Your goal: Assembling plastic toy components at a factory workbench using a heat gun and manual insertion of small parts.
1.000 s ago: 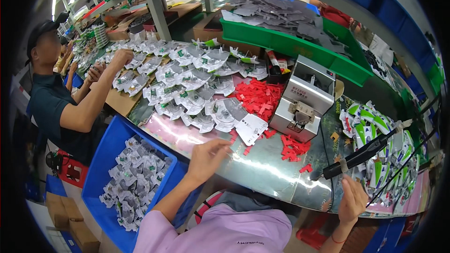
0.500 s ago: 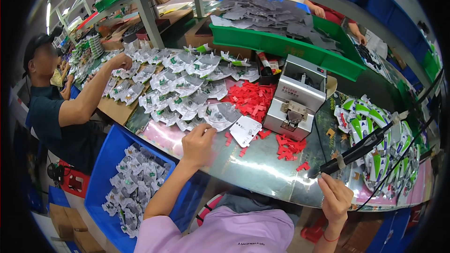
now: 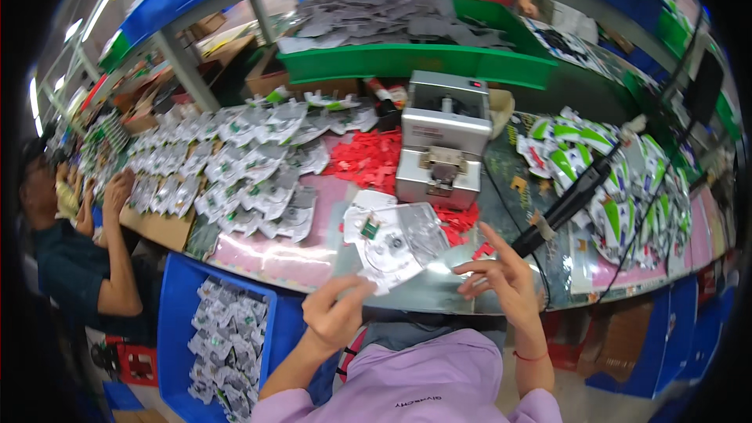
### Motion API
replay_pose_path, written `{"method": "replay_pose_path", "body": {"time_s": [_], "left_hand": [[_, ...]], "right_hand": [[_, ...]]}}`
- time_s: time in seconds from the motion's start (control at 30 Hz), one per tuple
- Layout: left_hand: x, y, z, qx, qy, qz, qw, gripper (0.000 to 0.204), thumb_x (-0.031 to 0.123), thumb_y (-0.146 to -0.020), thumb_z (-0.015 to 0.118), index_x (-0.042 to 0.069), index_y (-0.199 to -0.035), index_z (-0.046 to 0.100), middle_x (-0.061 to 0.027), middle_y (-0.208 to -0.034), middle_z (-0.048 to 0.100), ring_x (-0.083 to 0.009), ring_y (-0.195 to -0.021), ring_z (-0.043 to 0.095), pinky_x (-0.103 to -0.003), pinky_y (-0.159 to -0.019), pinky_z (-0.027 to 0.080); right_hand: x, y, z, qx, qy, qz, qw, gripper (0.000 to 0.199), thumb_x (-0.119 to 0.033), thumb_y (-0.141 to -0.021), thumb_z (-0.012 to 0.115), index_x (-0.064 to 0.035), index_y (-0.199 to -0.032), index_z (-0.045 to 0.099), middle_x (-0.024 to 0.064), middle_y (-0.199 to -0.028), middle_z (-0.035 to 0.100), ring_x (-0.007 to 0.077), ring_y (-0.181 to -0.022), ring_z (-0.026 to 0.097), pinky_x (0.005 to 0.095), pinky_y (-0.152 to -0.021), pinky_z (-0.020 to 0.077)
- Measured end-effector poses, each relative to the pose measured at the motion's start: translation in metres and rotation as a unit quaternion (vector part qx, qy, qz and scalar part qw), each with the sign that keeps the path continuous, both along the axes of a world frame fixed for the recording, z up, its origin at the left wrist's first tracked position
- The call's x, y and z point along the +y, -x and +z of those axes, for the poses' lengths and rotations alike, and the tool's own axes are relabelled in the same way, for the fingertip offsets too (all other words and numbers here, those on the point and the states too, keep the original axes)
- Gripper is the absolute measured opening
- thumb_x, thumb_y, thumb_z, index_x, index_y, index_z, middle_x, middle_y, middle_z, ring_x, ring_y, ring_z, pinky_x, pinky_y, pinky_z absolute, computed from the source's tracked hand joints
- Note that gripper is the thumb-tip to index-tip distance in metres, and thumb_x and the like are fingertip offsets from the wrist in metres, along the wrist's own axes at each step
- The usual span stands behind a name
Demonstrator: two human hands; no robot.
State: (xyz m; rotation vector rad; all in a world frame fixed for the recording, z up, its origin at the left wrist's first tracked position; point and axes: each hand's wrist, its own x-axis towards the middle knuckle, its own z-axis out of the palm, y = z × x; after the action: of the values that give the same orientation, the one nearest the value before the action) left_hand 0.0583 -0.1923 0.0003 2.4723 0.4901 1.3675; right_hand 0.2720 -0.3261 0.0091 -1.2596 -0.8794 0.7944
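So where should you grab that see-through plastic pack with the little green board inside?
Probably at its near bare edge, coming from the person's side. The clear flat plastic blister pack is thin and floppy, with raised round pockets in the middle, so its rim pinches best. The left hand already pinches the near corner; the right hand hovers open beside the opposite edge.
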Motion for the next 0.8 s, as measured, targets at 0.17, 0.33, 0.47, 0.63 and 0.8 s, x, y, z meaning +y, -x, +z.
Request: {"method": "replay_pose_path", "body": {"time_s": [0.17,0.33,0.47,0.63,0.8], "left_hand": [[-0.024,-0.027,-0.011,-0.029,0.031,-0.112,0.993,0.029,-0.01,-0.056,0.057,0.002,-0.081,0.066,-0.0118,-0.076,0.059,-0.0235,-0.065,0.061,-0.028,-0.055,0.05],[-0.046,-0.04,-0.021,-0.074,0.222,-0.172,0.957,0.017,-0.007,-0.064,0.067,0.0,-0.079,0.065,-0.0119,-0.084,0.057,-0.0185,-0.067,0.061,-0.025,-0.056,0.051],[-0.054,-0.04,-0.027,-0.159,0.579,-0.24,0.762,0.023,-0.004,-0.073,0.062,-0.003,-0.095,0.054,-0.0142,-0.097,0.053,-0.0187,-0.072,0.059,-0.027,-0.055,0.054],[-0.046,-0.048,-0.01,-0.035,0.793,-0.313,0.522,0.049,-0.004,-0.075,0.059,-0.001,-0.119,0.036,-0.0149,-0.103,0.052,-0.0219,-0.088,0.057,-0.03,-0.054,0.054],[-0.048,-0.054,-0.019,0.0,0.801,-0.386,0.458,0.049,-0.007,-0.074,0.058,0.0,-0.119,0.04,-0.0138,-0.103,0.056,-0.0222,-0.089,0.059,-0.034,-0.057,0.055]], "right_hand": [[-0.004,0.001,-0.007,0.116,0.018,0.028,0.993,0.051,-0.006,-0.087,0.045,-0.0008,-0.134,0.025,0.0144,-0.094,0.061,0.0176,-0.068,0.062,0.0286,-0.056,0.0533],[-0.012,-0.005,-0.008,0.118,0.014,-0.043,0.992,0.05,-0.004,-0.085,0.049,0.0005,-0.132,0.031,0.0101,-0.094,0.06,0.0117,-0.065,0.059,0.0251,-0.052,0.0517],[-0.014,-0.007,0.0,0.088,0.015,-0.012,0.996,0.047,-0.003,-0.084,0.05,0.0007,-0.129,0.036,0.0086,-0.093,0.06,0.0085,-0.059,0.055,0.0212,-0.048,0.0467],[-0.013,-0.023,0.004,0.031,0.049,0.04,0.998,0.046,-0.006,-0.085,0.051,-0.0034,-0.129,0.039,0.0054,-0.094,0.06,0.0045,-0.06,0.053,0.0189,-0.047,0.0465],[-0.004,-0.034,0.006,-0.155,0.063,0.104,0.981,0.041,-0.009,-0.085,0.053,-0.0065,-0.125,0.046,0.0076,-0.09,0.062,0.0088,-0.062,0.055,0.0251,-0.052,0.0456]]}}
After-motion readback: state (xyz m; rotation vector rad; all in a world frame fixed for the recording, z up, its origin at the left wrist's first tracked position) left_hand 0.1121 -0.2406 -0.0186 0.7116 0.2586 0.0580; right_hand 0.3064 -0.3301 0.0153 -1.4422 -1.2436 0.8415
